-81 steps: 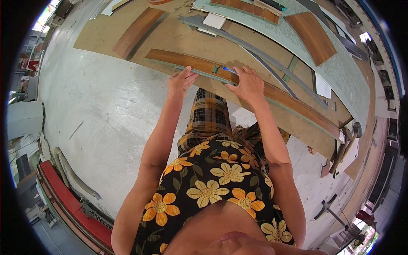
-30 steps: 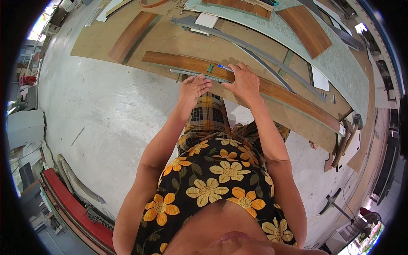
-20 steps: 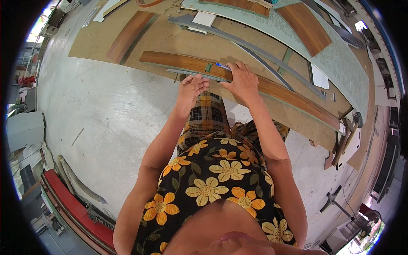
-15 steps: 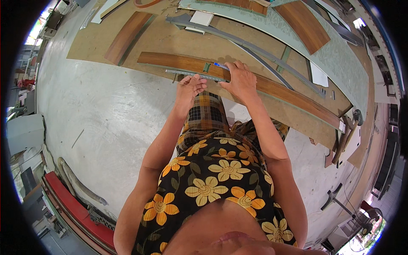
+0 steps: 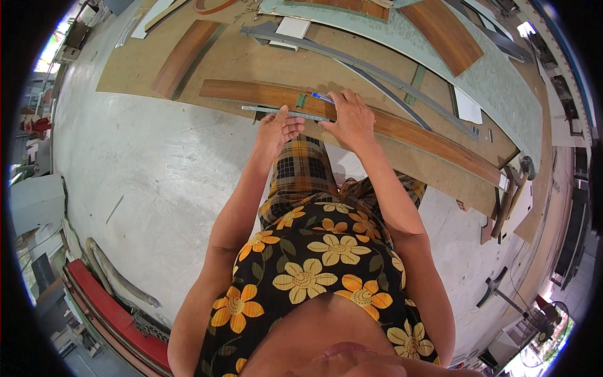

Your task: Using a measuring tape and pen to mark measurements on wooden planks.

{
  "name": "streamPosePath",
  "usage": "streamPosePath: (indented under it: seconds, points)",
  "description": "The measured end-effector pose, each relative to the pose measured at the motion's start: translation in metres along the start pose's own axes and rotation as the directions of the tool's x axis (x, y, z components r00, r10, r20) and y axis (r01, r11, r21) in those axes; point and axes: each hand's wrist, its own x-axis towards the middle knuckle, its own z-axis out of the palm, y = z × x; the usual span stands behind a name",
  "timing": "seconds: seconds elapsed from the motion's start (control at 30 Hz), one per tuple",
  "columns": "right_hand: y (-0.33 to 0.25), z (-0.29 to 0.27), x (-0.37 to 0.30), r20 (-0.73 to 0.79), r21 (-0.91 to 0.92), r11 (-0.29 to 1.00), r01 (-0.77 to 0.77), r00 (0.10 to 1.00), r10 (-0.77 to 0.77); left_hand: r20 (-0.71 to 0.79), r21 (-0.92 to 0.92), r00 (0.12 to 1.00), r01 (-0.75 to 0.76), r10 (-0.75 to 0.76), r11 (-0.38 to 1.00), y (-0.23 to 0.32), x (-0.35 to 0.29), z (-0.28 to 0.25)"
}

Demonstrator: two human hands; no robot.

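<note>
A long wood-grain strip (image 5: 235, 91) lies along the near edge of the table. In front of it I hold a narrow, pale metal ruler (image 5: 251, 109). My left hand (image 5: 276, 132) pinches this ruler with the thumb on top, its other fingers curled below. At the ruler's right end is my right hand (image 5: 352, 122), thumb and fingers closed around it. A blue pen (image 5: 322, 97) sticks out leftward from the same hand, above the strip. Just left of the pen a small green piece (image 5: 301, 100) shows on the wood. My right fingers partly hide the ruler's end.
Curved grey strips (image 5: 352, 61) and a short wood-grain panel (image 5: 187, 58) lie farther back on the brown table (image 5: 135, 66). A large pale green sheet (image 5: 502, 107) covers the back right. Near the right corner rests a hammer (image 5: 526, 168). A fan (image 5: 546, 320) stands at lower right.
The ruler has turned slightly, so its face shows less plainly. My left thumb has shifted a little on it. Both hands keep their holds, and the view has drifted slightly.
</note>
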Motion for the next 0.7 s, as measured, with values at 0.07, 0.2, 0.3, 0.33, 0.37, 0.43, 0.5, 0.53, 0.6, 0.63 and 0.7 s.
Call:
streamPosePath:
  seconds: [0.07, 0.2, 0.3, 0.33, 0.37, 0.43, 0.5, 0.53, 0.6, 0.63, 0.7]
  points:
    - [0.0, 0.0, -0.001, -0.022, -0.001, 1.0, 0.017, 1.0, -0.017, 0.082, 0.12, 0.994, 0.061, -0.071, 0.991, 0.008, -0.001, -0.005]
    - [0.002, 0.001, 0.0, -0.009, 0.007, 1.0, 0.007, 1.0, -0.006, 0.055, 0.305, 0.998, 0.02, -0.039, 0.952, 0.019, -0.013, -0.018]
    - [0.0, 0.0, 0.002, 0.005, 0.013, 1.0, -0.005, 1.0, 0.005, 0.013, 0.552, 0.995, -0.086, 0.095, 0.829, 0.026, -0.019, -0.036]
    - [0.001, 0.0, 0.002, 0.021, 0.004, 1.0, -0.026, 0.999, 0.026, 0.001, 0.766, 0.966, -0.168, 0.26, 0.62, 0.035, -0.026, -0.033]
    - [0.001, -0.001, 0.002, 0.022, 0.005, 1.0, -0.022, 1.0, 0.022, 0.03, 0.916, 0.907, -0.193, 0.421, 0.351, 0.044, -0.034, -0.033]
    - [0.001, -0.003, 0.002, 0.027, 0.01, 1.0, -0.019, 0.999, 0.019, 0.186, 0.962, 0.8, -0.267, 0.571, 0.059, 0.054, -0.029, -0.042]
    - [0.0, -0.003, 0.002, 0.025, 0.009, 1.0, -0.013, 1.0, 0.013, 0.365, 0.931, 0.663, -0.273, 0.654, -0.243, 0.069, -0.021, -0.05]
    - [0.001, -0.003, 0.002, 0.021, 0.007, 1.0, -0.015, 1.0, 0.015, 0.419, 0.905, 0.697, -0.27, 0.582, -0.328, 0.078, -0.016, -0.051]
    - [0.0, -0.003, 0.001, 0.014, 0.009, 1.0, -0.006, 1.0, 0.006, 0.47, 0.851, 0.764, -0.258, 0.442, -0.458, 0.092, -0.004, -0.056]
    - [-0.001, -0.003, 0.001, 0.009, 0.009, 1.0, 0.0, 1.0, 0.0, 0.471, 0.85, 0.763, -0.258, 0.443, -0.46, 0.095, 0.0, -0.057]
    - [0.0, -0.001, 0.001, 0.001, 0.018, 1.0, 0.003, 1.0, -0.003, 0.518, 0.795, 0.786, -0.297, 0.337, -0.529, 0.102, 0.006, -0.054]
